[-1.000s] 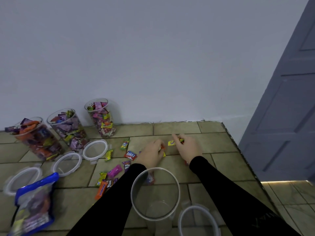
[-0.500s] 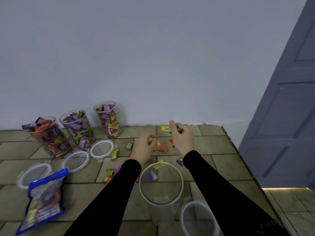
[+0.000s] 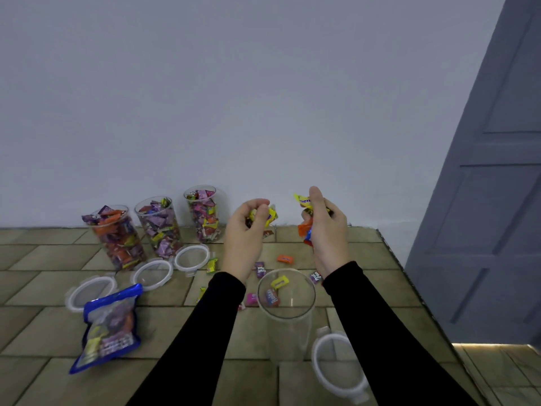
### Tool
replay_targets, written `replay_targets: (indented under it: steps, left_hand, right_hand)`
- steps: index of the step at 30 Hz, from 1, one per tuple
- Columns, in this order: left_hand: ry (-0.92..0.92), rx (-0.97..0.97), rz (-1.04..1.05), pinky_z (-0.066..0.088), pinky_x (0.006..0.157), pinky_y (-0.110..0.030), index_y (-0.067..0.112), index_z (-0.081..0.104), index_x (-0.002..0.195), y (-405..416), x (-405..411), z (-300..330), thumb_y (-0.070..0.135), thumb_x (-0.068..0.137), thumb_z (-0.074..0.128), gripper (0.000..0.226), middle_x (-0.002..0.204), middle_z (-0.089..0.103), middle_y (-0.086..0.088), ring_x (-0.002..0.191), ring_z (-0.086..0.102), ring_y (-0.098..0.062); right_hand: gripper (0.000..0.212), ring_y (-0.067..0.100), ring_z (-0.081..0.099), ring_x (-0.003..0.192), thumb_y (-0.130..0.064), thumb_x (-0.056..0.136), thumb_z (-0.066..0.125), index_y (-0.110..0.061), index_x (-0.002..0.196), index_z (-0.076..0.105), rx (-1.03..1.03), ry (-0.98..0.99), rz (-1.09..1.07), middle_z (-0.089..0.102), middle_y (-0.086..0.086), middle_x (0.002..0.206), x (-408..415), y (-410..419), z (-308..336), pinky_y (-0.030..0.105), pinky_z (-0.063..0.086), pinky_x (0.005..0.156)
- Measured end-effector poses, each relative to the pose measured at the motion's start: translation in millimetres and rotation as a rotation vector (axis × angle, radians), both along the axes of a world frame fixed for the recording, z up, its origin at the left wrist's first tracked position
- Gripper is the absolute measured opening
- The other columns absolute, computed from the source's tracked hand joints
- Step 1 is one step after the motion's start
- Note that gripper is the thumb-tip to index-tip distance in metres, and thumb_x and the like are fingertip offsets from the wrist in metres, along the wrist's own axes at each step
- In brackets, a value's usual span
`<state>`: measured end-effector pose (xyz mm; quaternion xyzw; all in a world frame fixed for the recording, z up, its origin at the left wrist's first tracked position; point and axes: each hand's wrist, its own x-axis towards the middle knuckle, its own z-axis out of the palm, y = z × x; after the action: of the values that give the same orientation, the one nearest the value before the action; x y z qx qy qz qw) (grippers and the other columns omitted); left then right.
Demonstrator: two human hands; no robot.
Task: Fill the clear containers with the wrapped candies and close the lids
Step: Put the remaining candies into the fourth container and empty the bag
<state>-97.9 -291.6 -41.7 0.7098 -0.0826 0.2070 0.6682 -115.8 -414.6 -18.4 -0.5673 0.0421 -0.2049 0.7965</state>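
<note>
An empty clear container (image 3: 288, 315) stands on the tiled floor between my forearms, its lid (image 3: 336, 367) lying to its right. My left hand (image 3: 246, 238) is raised behind it and grips yellow wrapped candies (image 3: 270, 215). My right hand (image 3: 328, 230) is raised beside it and holds a yellow candy (image 3: 303, 200) and orange ones (image 3: 304, 230). Loose candies (image 3: 285, 258) lie on the floor around the container. Three containers full of candies (image 3: 117, 232) (image 3: 159, 225) (image 3: 205, 212) stand open by the wall.
Three round lids (image 3: 191, 259) (image 3: 152, 273) (image 3: 89, 293) lie in front of the full containers. A blue candy bag (image 3: 109, 326) lies at the left. The raised floor ends in an edge (image 3: 409, 279) at the right, beside a grey door (image 3: 491, 200).
Both hands have lifted off the floor with candies in them and now hang above and behind the empty container. The camera has tilted, so the floor sits lower in view.
</note>
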Motion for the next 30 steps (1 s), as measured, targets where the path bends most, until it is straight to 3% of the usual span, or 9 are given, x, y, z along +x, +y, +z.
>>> replay_targets:
  steps: [4, 8, 13, 16, 18, 21, 26, 30]
  left_hand:
    - [-0.031, -0.011, -0.027, 0.041, 0.056, -0.017, 0.019, 0.066, 0.098, -6, -31, 2, 0.022, 0.098, 0.055, 0.012, 0.068, 0.056, 0.016, 0.058, 0.044, -0.002]
    - [-0.069, 0.026, 0.017, 0.042, 0.064, -0.026, 0.025, 0.065, 0.098, -8, -48, -9, 0.024, 0.097, 0.055, 0.010, 0.081, 0.062, 0.014, 0.065, 0.049, -0.004]
    - [-0.090, 0.077, 0.030, 0.046, 0.074, -0.025, 0.027, 0.064, 0.100, -11, -60, -14, 0.023, 0.098, 0.054, 0.011, 0.098, 0.065, 0.009, 0.084, 0.058, -0.006]
    - [-0.087, 0.108, 0.010, 0.047, 0.067, -0.024, 0.029, 0.064, 0.099, -11, -59, -17, 0.023, 0.099, 0.052, 0.014, 0.088, 0.061, 0.015, 0.070, 0.052, -0.002]
    - [-0.108, 0.121, -0.003, 0.035, 0.056, -0.017, 0.028, 0.064, 0.098, -11, -60, -16, 0.017, 0.100, 0.050, 0.018, 0.074, 0.054, 0.016, 0.057, 0.042, 0.000]
    - [-0.102, 0.084, -0.067, 0.026, 0.049, -0.016, 0.024, 0.065, 0.098, -10, -62, -15, 0.010, 0.100, 0.046, 0.023, 0.058, 0.043, 0.015, 0.049, 0.032, -0.004]
    - [-0.032, -0.018, -0.183, 0.032, 0.053, -0.021, 0.022, 0.063, 0.097, -9, -64, -14, 0.006, 0.092, 0.050, 0.021, 0.069, 0.051, 0.012, 0.056, 0.037, -0.011]
    - [-0.025, -0.123, -0.250, 0.043, 0.056, -0.028, 0.016, 0.062, 0.098, -9, -63, -15, 0.005, 0.078, 0.052, 0.025, 0.069, 0.049, -0.010, 0.061, 0.052, -0.024]
  right_hand:
    - [0.043, 0.010, 0.033, 0.045, -0.041, 0.095, 0.054, -0.017, 0.059, 0.054, -0.001, 0.026, 0.003, 0.041, -0.004, 0.050, -23, 7, 2, 0.024, 0.027, 0.044]
    - [0.042, 0.010, 0.036, 0.045, -0.043, 0.094, 0.054, -0.015, 0.063, 0.055, 0.004, 0.081, -0.036, 0.043, -0.004, 0.051, -36, 13, -3, 0.024, 0.030, 0.045]
    - [0.040, 0.006, 0.042, 0.043, -0.039, 0.095, 0.054, -0.015, 0.063, 0.059, 0.109, 0.109, -0.076, 0.048, -0.008, 0.051, -38, 20, -8, 0.024, 0.034, 0.046]
    - [0.040, 0.011, 0.042, 0.046, -0.043, 0.095, 0.053, -0.016, 0.067, 0.062, 0.156, 0.136, -0.089, 0.049, -0.006, 0.052, -36, 18, -9, 0.024, 0.033, 0.045]
    - [0.040, 0.011, 0.041, 0.046, -0.043, 0.095, 0.052, -0.015, 0.068, 0.061, 0.160, 0.128, -0.079, 0.048, -0.005, 0.053, -35, 19, -10, 0.023, 0.033, 0.045]
    - [0.039, 0.008, 0.040, 0.043, -0.041, 0.095, 0.054, -0.014, 0.068, 0.061, 0.164, 0.108, -0.069, 0.047, -0.004, 0.053, -36, 20, -11, 0.022, 0.033, 0.044]
    - [0.038, 0.009, 0.039, 0.045, -0.039, 0.095, 0.055, -0.015, 0.066, 0.059, 0.183, 0.105, -0.044, 0.046, -0.002, 0.055, -36, 19, -11, 0.022, 0.032, 0.043]
    - [0.037, 0.009, 0.041, 0.046, -0.039, 0.094, 0.056, -0.015, 0.066, 0.060, 0.207, 0.109, -0.046, 0.048, -0.002, 0.057, -36, 18, -12, 0.021, 0.033, 0.042]
